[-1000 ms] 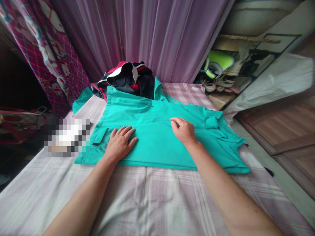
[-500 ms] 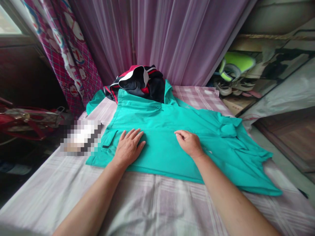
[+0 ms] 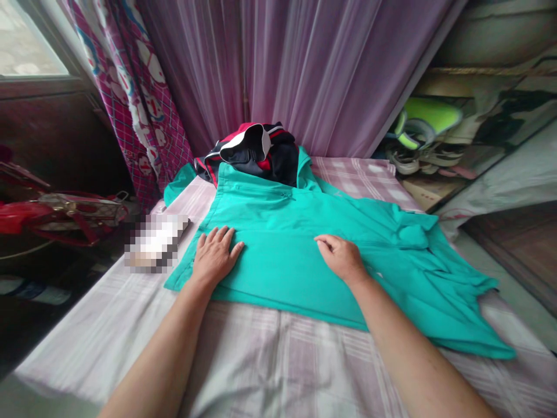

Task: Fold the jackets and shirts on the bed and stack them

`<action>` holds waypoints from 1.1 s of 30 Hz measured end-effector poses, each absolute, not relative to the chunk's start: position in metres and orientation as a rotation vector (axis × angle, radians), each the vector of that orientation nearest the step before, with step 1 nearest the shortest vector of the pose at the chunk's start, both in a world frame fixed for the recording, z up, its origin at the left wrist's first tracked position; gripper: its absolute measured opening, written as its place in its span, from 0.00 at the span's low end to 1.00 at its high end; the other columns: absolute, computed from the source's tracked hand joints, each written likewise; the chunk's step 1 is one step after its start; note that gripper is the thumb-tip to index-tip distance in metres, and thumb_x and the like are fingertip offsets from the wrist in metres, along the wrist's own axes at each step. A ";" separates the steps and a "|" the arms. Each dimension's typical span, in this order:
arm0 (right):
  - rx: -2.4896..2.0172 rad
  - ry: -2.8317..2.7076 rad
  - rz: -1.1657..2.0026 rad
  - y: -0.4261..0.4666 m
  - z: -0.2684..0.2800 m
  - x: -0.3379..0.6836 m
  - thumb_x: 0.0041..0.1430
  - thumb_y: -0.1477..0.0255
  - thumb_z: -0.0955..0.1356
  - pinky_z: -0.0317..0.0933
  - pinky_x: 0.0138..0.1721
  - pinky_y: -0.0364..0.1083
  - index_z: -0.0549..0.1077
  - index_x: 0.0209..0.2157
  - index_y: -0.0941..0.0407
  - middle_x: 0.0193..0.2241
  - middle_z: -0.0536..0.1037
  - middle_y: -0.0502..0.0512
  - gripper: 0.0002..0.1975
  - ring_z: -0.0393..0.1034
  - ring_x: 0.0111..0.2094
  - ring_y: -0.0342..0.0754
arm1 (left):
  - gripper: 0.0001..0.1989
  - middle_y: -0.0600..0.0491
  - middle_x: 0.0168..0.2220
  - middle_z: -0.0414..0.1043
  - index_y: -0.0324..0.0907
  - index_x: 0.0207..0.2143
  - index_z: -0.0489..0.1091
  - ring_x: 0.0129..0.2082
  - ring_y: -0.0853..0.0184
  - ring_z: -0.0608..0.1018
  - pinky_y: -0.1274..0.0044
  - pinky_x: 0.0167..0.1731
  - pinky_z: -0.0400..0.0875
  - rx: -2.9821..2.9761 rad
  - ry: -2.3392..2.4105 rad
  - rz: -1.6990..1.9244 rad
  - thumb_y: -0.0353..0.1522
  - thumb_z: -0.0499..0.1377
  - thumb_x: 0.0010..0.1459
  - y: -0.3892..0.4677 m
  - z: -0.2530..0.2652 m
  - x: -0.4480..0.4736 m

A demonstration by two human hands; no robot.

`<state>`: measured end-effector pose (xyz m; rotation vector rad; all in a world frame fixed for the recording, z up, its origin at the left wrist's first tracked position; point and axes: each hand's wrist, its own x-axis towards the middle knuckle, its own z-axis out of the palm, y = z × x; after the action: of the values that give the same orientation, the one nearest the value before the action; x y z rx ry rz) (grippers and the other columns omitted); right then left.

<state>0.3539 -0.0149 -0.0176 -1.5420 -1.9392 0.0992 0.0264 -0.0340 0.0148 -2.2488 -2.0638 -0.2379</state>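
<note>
A teal jacket lies spread on the bed, its hem to the left, with a zipped pocket along the far side. My left hand rests flat on it near the hem, fingers spread, covering the tabbed cuff. Over the jacket's middle, my right hand is closed, with thumb and finger pinched at the long front seam; the fabric between them is mostly hidden. Toward the right the cloth is bunched and creased.
Dark clothing with red and white trim is heaped behind the jacket. A blurred-out object lies on the checked bedsheet at left. Purple curtains hang at the back. Shoes stand on a shelf at right.
My left hand has slid left toward the hem, over the cuff tab that was showing before. My right hand stays at about the same place on the jacket. The camera view has shifted slightly.
</note>
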 end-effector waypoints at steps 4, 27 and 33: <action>-1.519 -1.943 0.093 -0.015 -0.017 0.353 0.60 0.70 0.63 0.70 0.39 0.46 0.81 0.37 0.50 0.36 0.84 0.54 0.13 0.79 0.37 0.51 | 0.28 0.45 0.64 0.65 0.46 0.62 0.64 0.65 0.51 0.64 0.54 0.62 0.57 -2.241 -2.052 -0.281 0.48 0.46 0.66 -0.034 0.012 0.026; -1.530 -1.969 0.095 -0.014 -0.015 0.351 0.61 0.72 0.63 0.70 0.39 0.44 0.80 0.37 0.49 0.37 0.84 0.52 0.13 0.79 0.38 0.49 | 0.27 0.43 0.62 0.67 0.44 0.61 0.66 0.62 0.51 0.67 0.55 0.61 0.58 -2.237 -2.024 -0.268 0.46 0.47 0.66 -0.033 0.016 0.026; -1.554 -1.976 0.111 -0.014 -0.015 0.351 0.62 0.72 0.63 0.69 0.40 0.43 0.80 0.37 0.51 0.37 0.84 0.53 0.13 0.79 0.38 0.48 | 0.28 0.45 0.64 0.65 0.42 0.63 0.63 0.65 0.52 0.64 0.56 0.63 0.55 -2.231 -2.090 -0.179 0.46 0.47 0.66 -0.033 0.020 0.029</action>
<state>0.3513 -0.0143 -0.0147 -1.5542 -1.9764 0.1112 0.0285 -0.0332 0.0200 -2.2314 -2.0898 -0.1786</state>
